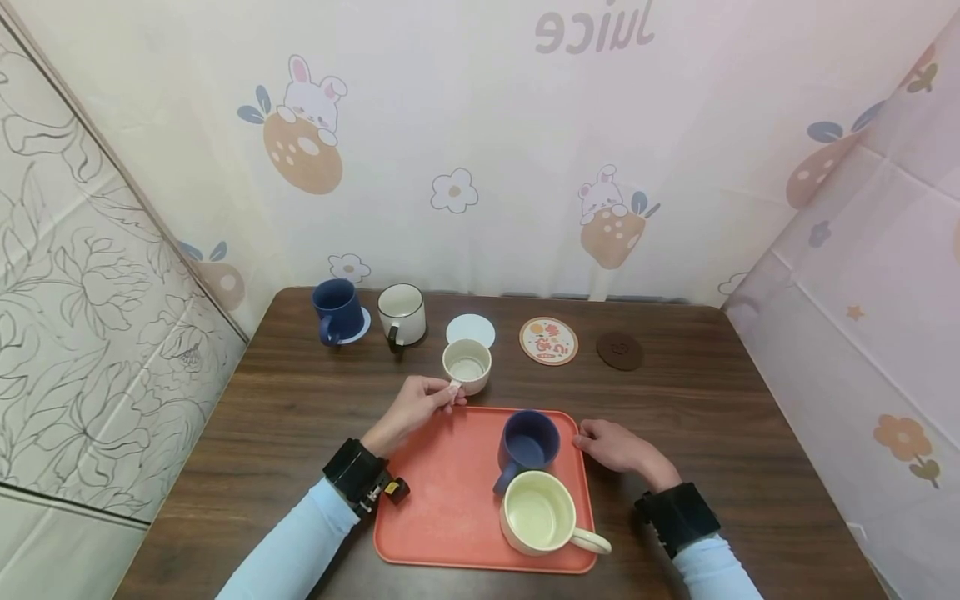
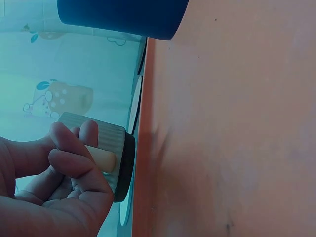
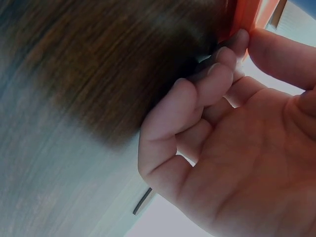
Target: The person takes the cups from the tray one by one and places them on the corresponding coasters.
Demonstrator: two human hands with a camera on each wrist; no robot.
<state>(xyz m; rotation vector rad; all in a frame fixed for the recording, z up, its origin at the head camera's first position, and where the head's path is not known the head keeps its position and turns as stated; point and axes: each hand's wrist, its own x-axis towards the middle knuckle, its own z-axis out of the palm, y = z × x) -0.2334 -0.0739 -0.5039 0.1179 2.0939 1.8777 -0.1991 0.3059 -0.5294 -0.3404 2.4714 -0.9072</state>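
My left hand [image 1: 415,410] pinches the handle of a small cream cup [image 1: 468,375], which is just beyond the far edge of an orange-red tray [image 1: 442,500]. In the left wrist view the cup's ribbed side [image 2: 106,133] and darker base show, with fingers curled at its handle. My right hand [image 1: 618,447] grips the tray's right rim near the far corner, thumb on one side and fingertips on the other in the right wrist view. On the tray's right half stand a navy mug [image 1: 528,442] and, nearer, a wide pale-yellow cup [image 1: 538,512] whose handle juts over the rim.
Along the table's back, a blue mug [image 1: 337,308] sits on a pale coaster and a white mug [image 1: 402,312] with black handle on a dark one. A white coaster [image 1: 471,328] lies behind the cream cup; a patterned coaster [image 1: 549,341] and brown coaster [image 1: 619,351] lie rightward.
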